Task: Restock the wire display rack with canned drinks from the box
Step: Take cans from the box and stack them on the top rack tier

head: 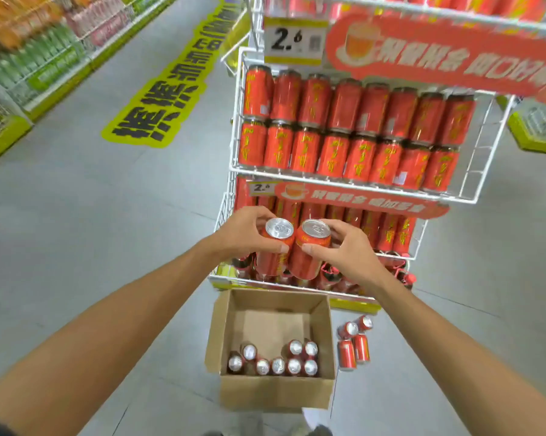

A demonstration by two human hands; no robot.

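**Progress.** The wire rack is largely stocked. One tier carries two full stacked rows of shelf cans, and the tier below it shows more cans behind a red sign. The bottom tier is blurred and partly hidden, so its fill cannot be judged. The box stands open on the floor just in front of the rack and holds several upright boxed cans. A few loose cans sit on the floor just beside the box. Work therefore remains.

**Hand pose.** Both arms are extended forward. The left hand grips the left can near its top. The right hand grips the right can the same way, thumb on the near side. The two cans are held roughly upright and side by side, above the box and in front of the lower tiers.
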